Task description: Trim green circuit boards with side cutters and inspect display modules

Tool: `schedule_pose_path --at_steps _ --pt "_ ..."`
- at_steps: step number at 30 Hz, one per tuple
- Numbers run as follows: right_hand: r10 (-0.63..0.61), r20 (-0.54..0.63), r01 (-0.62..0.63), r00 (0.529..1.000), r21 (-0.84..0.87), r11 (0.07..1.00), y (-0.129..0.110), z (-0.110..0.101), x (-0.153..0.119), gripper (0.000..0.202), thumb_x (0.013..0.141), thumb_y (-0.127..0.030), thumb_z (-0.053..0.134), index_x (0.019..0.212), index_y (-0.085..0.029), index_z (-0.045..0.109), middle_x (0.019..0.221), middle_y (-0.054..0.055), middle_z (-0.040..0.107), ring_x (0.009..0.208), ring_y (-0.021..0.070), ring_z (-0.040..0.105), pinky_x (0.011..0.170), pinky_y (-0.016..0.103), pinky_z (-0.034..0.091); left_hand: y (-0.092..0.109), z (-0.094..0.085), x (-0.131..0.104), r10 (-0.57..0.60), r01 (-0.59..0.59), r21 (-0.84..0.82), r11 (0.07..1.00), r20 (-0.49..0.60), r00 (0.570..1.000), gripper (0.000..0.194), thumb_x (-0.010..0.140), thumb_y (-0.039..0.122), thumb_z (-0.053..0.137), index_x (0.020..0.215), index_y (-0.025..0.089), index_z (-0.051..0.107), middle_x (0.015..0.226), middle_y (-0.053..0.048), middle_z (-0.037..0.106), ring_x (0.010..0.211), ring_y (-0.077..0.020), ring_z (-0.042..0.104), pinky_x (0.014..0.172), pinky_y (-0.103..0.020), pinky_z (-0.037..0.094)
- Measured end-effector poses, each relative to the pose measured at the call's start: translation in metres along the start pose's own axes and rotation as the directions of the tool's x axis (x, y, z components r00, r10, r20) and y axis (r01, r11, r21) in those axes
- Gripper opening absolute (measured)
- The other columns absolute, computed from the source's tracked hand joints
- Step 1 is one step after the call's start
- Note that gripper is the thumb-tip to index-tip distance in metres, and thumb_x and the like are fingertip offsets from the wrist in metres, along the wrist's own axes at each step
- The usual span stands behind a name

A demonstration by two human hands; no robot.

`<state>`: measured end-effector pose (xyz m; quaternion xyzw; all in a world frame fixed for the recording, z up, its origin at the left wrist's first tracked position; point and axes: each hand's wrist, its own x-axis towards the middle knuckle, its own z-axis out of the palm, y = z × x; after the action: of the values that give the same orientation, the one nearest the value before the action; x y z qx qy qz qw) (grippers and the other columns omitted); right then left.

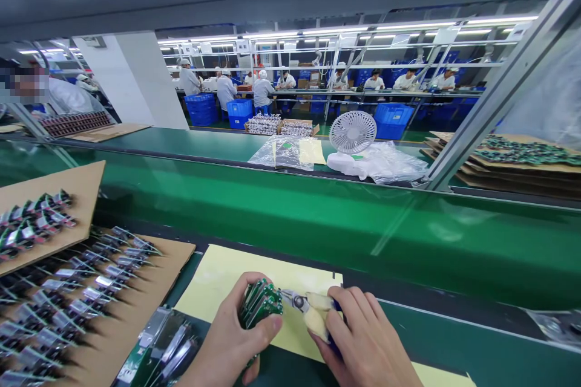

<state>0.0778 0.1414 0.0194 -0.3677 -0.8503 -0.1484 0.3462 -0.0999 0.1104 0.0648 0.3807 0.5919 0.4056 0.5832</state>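
My left hand (236, 332) is wrapped round a stack of small green circuit boards (259, 307), edges turned toward the right. In my right hand (358, 332) is a pair of cutting pliers (300, 303) with pale wrapping on the handles. Their jaw tips are at the right edge of the boards; whether they touch cannot be made out. Beneath both hands lies a yellow paper sheet (213, 272). Left of my left wrist, several circuit boards with silver metal parts (157, 338) rest on the green bench.
Cardboard sheets (175, 254) bearing rows of boards stand at the left. A green conveyor belt (272, 211) runs across ahead. Beyond it are a white fan (353, 133), plastic bags (394, 160) and a metal post (499, 97). Co-workers in white sit in the background.
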Motion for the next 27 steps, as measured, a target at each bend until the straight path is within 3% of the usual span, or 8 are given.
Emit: schedule_pose_path --at_steps 4,10,15,18,21,23,27 --pt "-0.005 -0.01 0.004 1.0 -0.034 0.999 0.0 -0.002 0.0 0.035 0.09 -0.022 0.023 0.065 -0.018 0.047 0.078 0.01 0.055 0.068 0.0225 0.045 0.059 0.034 0.035 0.001 0.002 -0.001 0.003 -0.002 0.01 1.0 -0.009 1.0 0.051 0.06 0.058 0.063 0.089 0.027 0.034 0.059 0.012 0.041 0.028 0.0011 0.024 0.031 -0.016 0.019" --pt "-0.062 0.136 0.076 0.989 -0.103 0.992 0.0 -0.011 0.001 0.03 0.088 -0.018 0.026 0.07 -0.017 0.05 0.087 0.012 0.058 0.076 0.0238 0.051 0.066 0.035 0.04 0.001 0.003 0.001 0.0 0.001 0.039 0.999 -0.008 1.0 0.057 0.061 0.054 0.064 0.1 0.026 0.035 0.059 0.01 0.043 0.025 0.0013 0.026 0.029 -0.015 0.017" --pt "-0.061 -0.016 0.057 0.998 -0.162 0.985 -0.002 -0.005 0.001 0.032 0.087 -0.016 0.022 0.069 -0.019 0.048 0.083 0.011 0.061 0.071 0.0227 0.053 0.065 0.034 0.04 0.006 0.004 -0.001 -0.019 0.024 0.108 0.994 -0.05 0.999 0.074 0.065 0.049 0.06 0.122 0.029 0.018 0.064 0.007 0.049 0.025 0.0002 0.03 0.03 -0.015 0.024" --pt "-0.085 0.019 0.086 0.996 -0.155 0.984 -0.002 -0.002 0.0 0.027 0.085 -0.014 0.026 0.069 -0.019 0.047 0.081 0.011 0.061 0.069 0.0219 0.054 0.065 0.033 0.041 0.008 0.004 -0.002 -0.045 0.054 0.127 0.99 -0.069 0.997 0.075 0.065 0.045 0.06 0.123 0.027 0.017 0.067 0.006 0.051 0.025 0.0013 0.029 0.029 -0.015 0.024" --pt "-0.078 0.029 0.08 0.997 -0.083 0.993 -0.003 -0.002 -0.001 0.024 0.083 -0.014 0.027 0.069 -0.019 0.046 0.077 0.01 0.059 0.068 0.0213 0.055 0.062 0.032 0.044 0.008 0.001 -0.002 -0.043 0.052 0.113 0.992 -0.083 0.996 0.073 0.062 0.043 0.064 0.12 0.026 0.023 0.075 0.002 0.053 0.025 0.0024 0.029 0.027 -0.015 0.02" --pt "-0.063 0.044 0.062 0.997 0.031 0.998 -0.003 -0.002 -0.001 0.024 0.084 -0.016 0.028 0.067 -0.019 0.044 0.069 0.006 0.056 0.06 0.0189 0.054 0.052 0.027 0.043 0.006 -0.003 -0.001 -0.056 0.064 0.109 0.992 -0.075 0.996 0.071 0.062 0.045 0.064 0.118 0.023 0.026 0.074 0.001 0.055 0.023 0.0019 0.028 0.026 -0.016 0.018" --pt "-0.027 0.299 -0.073 0.954 0.317 0.946 -0.004 -0.005 0.004 0.019 0.083 -0.018 0.036 0.069 -0.019 0.047 0.064 0.001 0.053 0.052 0.0132 0.051 0.043 0.021 0.035 0.004 -0.011 0.001 -0.107 0.114 0.158 0.981 -0.05 0.993 0.067 0.064 0.05 0.059 0.113 0.016 0.029 0.052 0.008 0.049 0.022 0.0002 0.026 0.028 -0.015 0.018"
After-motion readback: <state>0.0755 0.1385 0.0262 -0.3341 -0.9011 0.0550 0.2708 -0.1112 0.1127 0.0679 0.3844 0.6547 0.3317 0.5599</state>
